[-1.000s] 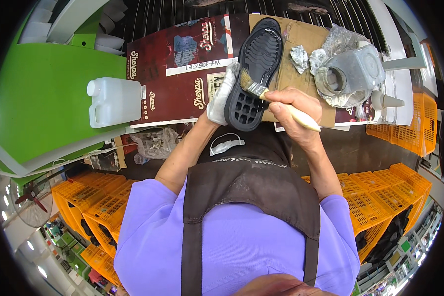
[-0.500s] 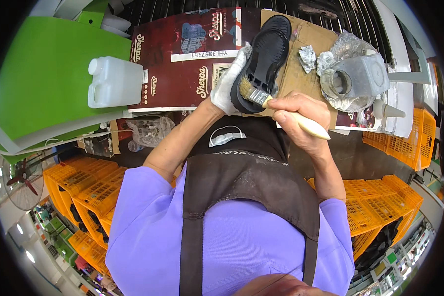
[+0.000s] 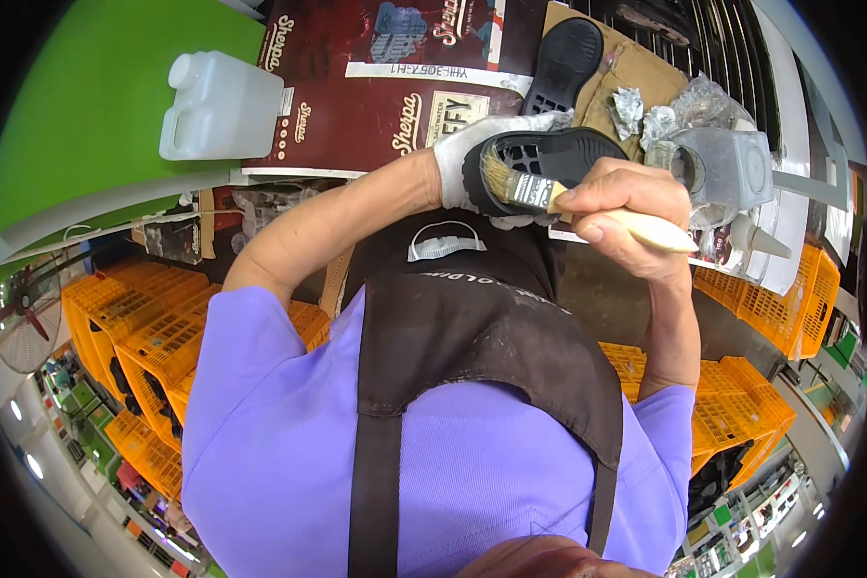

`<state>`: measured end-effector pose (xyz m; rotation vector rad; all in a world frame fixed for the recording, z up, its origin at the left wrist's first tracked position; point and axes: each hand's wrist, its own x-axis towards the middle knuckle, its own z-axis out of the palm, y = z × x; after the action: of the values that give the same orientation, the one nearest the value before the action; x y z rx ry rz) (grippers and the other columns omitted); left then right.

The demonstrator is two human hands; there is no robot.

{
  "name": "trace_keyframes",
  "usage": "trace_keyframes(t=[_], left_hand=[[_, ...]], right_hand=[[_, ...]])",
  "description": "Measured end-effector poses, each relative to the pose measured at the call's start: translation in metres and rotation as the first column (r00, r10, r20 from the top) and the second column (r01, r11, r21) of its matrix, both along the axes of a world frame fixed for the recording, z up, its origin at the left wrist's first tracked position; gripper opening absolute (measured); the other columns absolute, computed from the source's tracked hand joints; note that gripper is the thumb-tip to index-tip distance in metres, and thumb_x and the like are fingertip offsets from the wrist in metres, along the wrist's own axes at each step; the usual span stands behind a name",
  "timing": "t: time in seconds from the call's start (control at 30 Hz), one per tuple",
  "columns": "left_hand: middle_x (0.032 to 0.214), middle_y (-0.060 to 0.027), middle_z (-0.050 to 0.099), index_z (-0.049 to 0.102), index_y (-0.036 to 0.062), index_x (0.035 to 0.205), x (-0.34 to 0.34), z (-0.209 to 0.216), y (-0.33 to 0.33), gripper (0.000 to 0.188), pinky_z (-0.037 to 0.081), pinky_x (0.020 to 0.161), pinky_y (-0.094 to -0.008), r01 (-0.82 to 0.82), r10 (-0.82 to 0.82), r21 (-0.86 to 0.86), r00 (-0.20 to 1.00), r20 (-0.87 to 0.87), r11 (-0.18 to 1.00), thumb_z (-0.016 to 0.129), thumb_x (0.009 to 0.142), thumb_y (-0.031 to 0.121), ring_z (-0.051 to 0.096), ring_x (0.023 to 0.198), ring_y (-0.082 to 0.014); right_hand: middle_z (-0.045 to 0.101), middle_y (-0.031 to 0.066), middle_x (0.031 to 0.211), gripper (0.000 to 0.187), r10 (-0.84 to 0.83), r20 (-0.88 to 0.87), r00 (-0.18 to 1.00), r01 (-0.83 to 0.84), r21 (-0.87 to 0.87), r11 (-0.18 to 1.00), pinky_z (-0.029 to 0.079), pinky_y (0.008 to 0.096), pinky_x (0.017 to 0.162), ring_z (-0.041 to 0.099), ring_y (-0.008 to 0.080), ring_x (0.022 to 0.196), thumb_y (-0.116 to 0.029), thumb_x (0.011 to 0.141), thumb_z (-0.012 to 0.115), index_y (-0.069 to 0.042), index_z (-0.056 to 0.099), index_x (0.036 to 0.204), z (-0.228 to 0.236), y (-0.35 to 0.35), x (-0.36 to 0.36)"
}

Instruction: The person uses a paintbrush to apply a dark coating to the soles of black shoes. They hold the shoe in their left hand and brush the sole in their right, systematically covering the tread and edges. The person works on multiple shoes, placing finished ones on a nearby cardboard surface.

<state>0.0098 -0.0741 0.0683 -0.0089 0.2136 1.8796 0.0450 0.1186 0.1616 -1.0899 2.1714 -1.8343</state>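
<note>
A green worktop (image 3: 77,106) carries dark red cardboard boxes (image 3: 356,106), with orange crates (image 3: 135,337) stacked below its edge. A white plastic jug (image 3: 217,106) stands on the boxes. A second black sole (image 3: 564,63) lies on brown cardboard beyond the hands, beside a clear plastic container (image 3: 727,169) and crumpled foil. The left hand (image 3: 472,159), in a white glove, is curled around a black shoe sole (image 3: 549,164), holding it above the worktop's edge. The right hand (image 3: 621,207), bare, is closed around a paintbrush (image 3: 568,202), whose bristles touch the sole.
</note>
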Motion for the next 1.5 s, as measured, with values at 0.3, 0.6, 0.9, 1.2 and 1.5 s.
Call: trace_keyframes(t=[0.3,0.6,0.9,1.2,1.5], left_hand=[[0.113,-0.0201,0.056,0.046,-0.0040,0.119,-0.004,0.006,-0.010,0.038,0.052,0.084,-0.0433,0.077,-0.174,-0.401,0.962,-0.211,0.913,0.027,0.096,0.019,0.060,0.096,-0.0290],[0.107,-0.0106,0.062,0.050,0.0004,0.120,-0.007,-0.025,-0.012,0.032,0.053,0.076,-0.0314,0.161,-0.164,-0.102,0.986,-0.018,0.982,0.048,0.088,0.005,0.063,0.087,-0.0165],[0.108,-0.0128,0.061,0.048,0.0022,0.121,-0.011,-0.009,-0.012,0.041,0.054,0.072,-0.0367,0.145,-0.153,-0.251,0.988,-0.014,0.957,0.046,0.092,0.031,0.063,0.084,-0.0235],[0.098,-0.0039,0.052,0.048,0.0019,0.112,-0.012,0.000,0.010,0.029,0.045,0.079,-0.0286,-0.516,0.484,-0.037,0.823,-0.297,0.856,0.042,0.094,0.023,0.050,0.083,-0.0139],[0.099,-0.0068,0.059,0.055,0.0040,0.106,0.009,0.031,0.025,0.028,0.045,0.080,-0.0311,-0.880,-0.155,-0.166,0.107,-0.982,0.445,0.062,0.083,0.018,0.055,0.090,-0.0166]], right_hand=[[0.063,0.0110,0.076,0.018,0.259,0.234,0.937,-0.277,0.048,0.960,0.045,0.0273,0.061,0.059,0.0174,0.068,-0.007,0.073,0.070,0.003,0.066,0.088,-0.002,0.008,-0.027],[0.062,0.0073,0.076,0.020,0.428,0.432,0.794,-0.470,-0.011,0.882,0.042,0.0245,0.061,0.055,0.0137,0.070,-0.008,0.072,0.072,0.001,0.069,0.089,-0.011,0.018,-0.050],[0.060,0.0083,0.072,0.015,0.314,0.474,0.823,-0.432,0.161,0.887,0.039,0.0268,0.059,0.052,0.0154,0.067,-0.006,0.072,0.068,0.001,0.069,0.086,-0.001,0.061,-0.049],[0.059,0.0145,0.076,0.032,-0.219,0.214,0.952,0.277,-0.297,0.914,0.048,0.0225,0.054,0.057,0.0145,0.064,-0.021,0.084,0.059,0.009,0.061,0.096,-0.008,0.061,-0.007],[0.064,0.0119,0.070,0.028,-0.608,-0.493,0.622,0.676,-0.052,0.735,0.042,0.0245,0.045,0.056,0.0172,0.050,-0.021,0.079,0.068,0.006,0.064,0.087,-0.019,0.013,0.026]])
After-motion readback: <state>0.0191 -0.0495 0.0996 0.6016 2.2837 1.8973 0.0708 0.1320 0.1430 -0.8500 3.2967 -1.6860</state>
